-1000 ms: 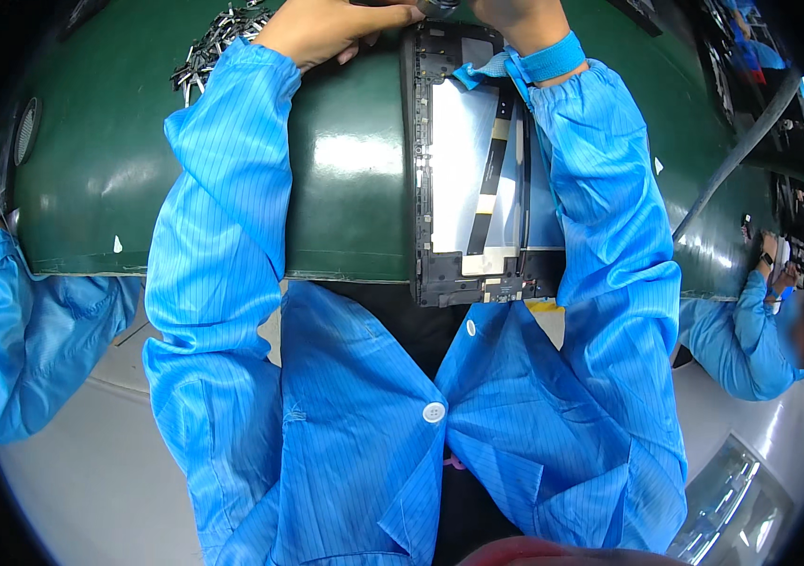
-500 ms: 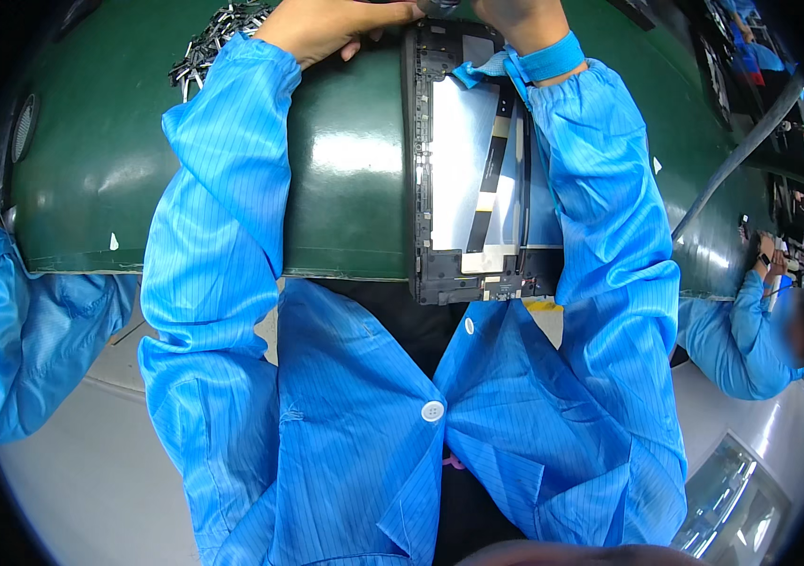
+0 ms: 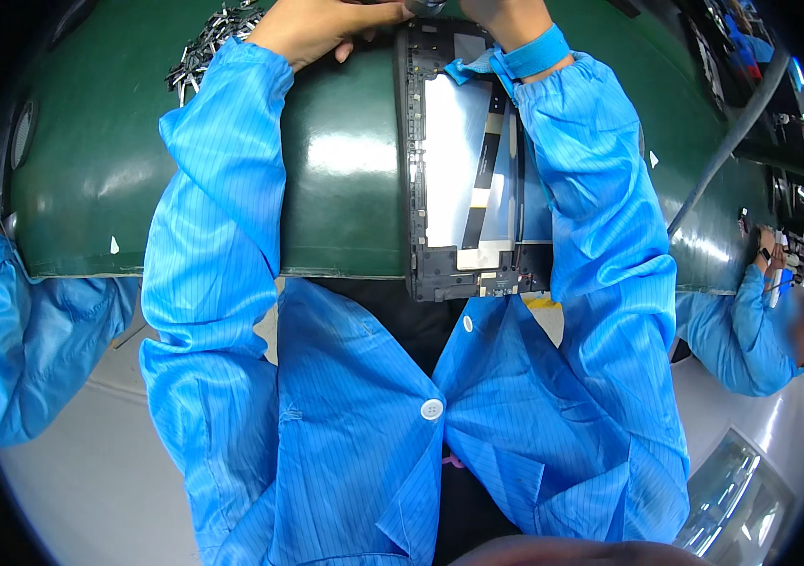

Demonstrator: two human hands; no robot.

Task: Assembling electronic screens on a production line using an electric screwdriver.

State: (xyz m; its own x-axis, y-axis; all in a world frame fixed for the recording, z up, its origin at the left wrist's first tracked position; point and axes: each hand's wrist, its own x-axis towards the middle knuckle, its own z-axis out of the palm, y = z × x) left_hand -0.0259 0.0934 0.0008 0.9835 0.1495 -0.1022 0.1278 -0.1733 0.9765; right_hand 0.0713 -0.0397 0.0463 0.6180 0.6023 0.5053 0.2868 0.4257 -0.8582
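Observation:
An opened tablet frame (image 3: pixel 439 269), black with a silvery inner plate and a dark flex strip (image 3: pixel 485 160) down its middle, lies on the green table (image 3: pixel 345 189), its near end over the table's edge. My left hand (image 3: pixel 326 24) rests curled at the frame's far left corner, beside a small grey part (image 3: pixel 423 8) that the picture's top edge cuts off. My right hand (image 3: pixel 505 14) is at the frame's far end, mostly cut off above a blue wrist strap (image 3: pixel 534 57). What the fingers hold is hidden.
A heap of small metal parts (image 3: pixel 208 42) lies on the table at the far left. One co-worker's blue sleeve (image 3: pixel 34 349) is at my left. Another person in blue (image 3: pixel 741 330) sits at my right. A shiny tray (image 3: pixel 732 491) is at the lower right.
Both hands stay at the frame's far end, drifting slightly toward the picture's top. The frame has not moved.

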